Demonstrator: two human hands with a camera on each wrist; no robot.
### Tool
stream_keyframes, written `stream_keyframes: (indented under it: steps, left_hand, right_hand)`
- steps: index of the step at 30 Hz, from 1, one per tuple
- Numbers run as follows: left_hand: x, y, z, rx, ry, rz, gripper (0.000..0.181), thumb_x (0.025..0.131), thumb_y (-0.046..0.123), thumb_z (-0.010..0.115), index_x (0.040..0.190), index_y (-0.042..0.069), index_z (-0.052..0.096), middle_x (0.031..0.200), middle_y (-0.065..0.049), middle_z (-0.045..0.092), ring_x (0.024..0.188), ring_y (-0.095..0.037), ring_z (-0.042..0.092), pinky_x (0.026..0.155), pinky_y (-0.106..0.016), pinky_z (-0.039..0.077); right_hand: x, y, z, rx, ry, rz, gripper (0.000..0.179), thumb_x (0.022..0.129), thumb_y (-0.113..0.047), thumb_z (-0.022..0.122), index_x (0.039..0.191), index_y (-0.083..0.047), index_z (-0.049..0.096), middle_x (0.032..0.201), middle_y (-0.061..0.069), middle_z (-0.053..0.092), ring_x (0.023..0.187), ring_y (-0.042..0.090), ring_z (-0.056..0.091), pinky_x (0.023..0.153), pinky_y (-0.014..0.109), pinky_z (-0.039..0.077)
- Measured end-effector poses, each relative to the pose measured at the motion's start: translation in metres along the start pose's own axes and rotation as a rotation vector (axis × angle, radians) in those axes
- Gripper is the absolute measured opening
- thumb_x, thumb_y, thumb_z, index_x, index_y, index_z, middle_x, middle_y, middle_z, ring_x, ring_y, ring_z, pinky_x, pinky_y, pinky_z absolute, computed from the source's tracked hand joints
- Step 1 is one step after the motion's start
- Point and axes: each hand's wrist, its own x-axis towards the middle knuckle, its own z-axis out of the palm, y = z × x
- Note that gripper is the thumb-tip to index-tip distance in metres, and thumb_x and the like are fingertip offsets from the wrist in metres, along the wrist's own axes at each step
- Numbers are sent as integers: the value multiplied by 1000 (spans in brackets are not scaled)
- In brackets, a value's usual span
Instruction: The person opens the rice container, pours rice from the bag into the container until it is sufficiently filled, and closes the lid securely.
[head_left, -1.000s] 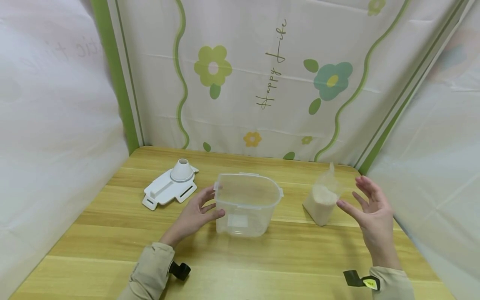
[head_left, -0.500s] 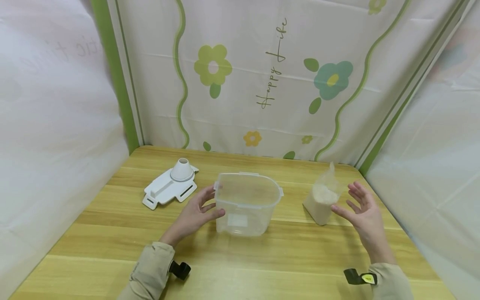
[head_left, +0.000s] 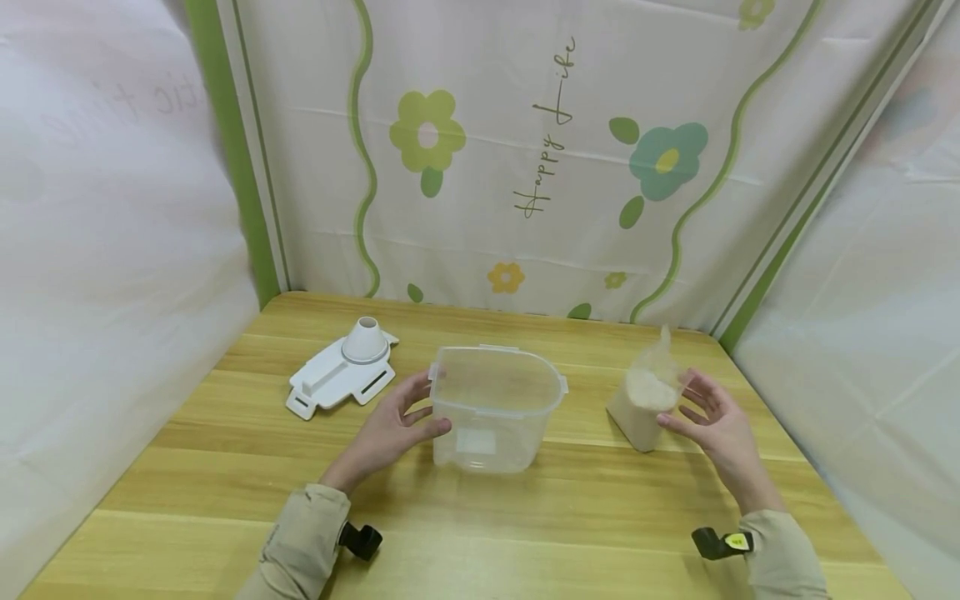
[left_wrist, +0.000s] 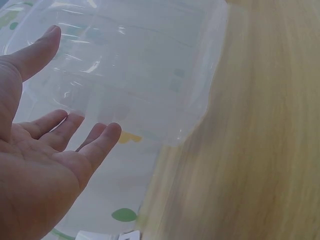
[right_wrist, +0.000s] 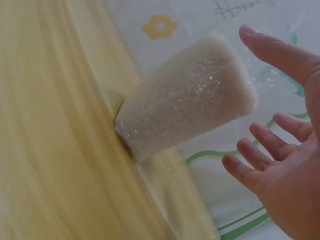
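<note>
Bag [head_left: 647, 410]: upright R of tub [head_left: 498, 446], pale grainy stuff in clear plastic; can't tell if top's sealed.
R hand [head_left: 720, 429]: fingers spread, gripping nothing, right by bag; contact unclear.
L hand [head_left: 392, 427]: fingers relaxed around tub's L side, no real grip imo; can't tell if touching.
Spill risk: floppy plastic could slump n dump stuff if pinched too high; tub's prob light, so a bump might skid it.
Table [head_left: 540, 537] edges: bag's nearer the R edge than tub is.
Room: bare wood btwn tub n bag, more up front; white lid-like part [head_left: 330, 377] limits L side.
</note>
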Motion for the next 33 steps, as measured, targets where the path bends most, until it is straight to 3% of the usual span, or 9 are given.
stream_keyframes:
  steps: [4, 14, 20, 33]
  left_hand:
    - [0, -1, 0, 0, 0, -3, 77, 87, 14, 77, 151, 10, 34, 152, -9, 37, 138, -32, 35, 107, -43, 39]
    - [1, -4, 0, -2, -3, 8, 76, 88, 12, 77, 151, 9, 35, 152, -9, 37, 139, -33, 33, 108, -44, 38]
    - [1, -4, 0, -5, -4, 4, 76, 88, 13, 77, 151, 11, 35, 152, -9, 36, 139, -33, 33, 109, -46, 37]
    - [1, -6, -1, -13, -6, 16, 75, 88, 11, 76, 151, 8, 36, 152, -10, 36, 139, -35, 32, 108, -45, 37]
  right_hand:
    - [3, 8, -1, -7, -28, 28, 75, 81, 6, 77, 146, -1, 39, 142, 7, 45, 123, 12, 46, 95, 18, 46]
    - [10, 21, -3, -6, -61, 46, 74, 82, 5, 77, 145, -1, 38, 136, -1, 49, 121, 9, 49, 92, 18, 48]
    - [16, 25, -9, 59, -127, 28, 69, 84, 10, 73, 143, 4, 37, 137, 2, 51, 121, 11, 51, 93, 21, 49]
    - [27, 30, -10, -24, -220, 67, 63, 86, 2, 74, 142, -5, 46, 129, 0, 57, 114, 12, 55, 86, 23, 52]
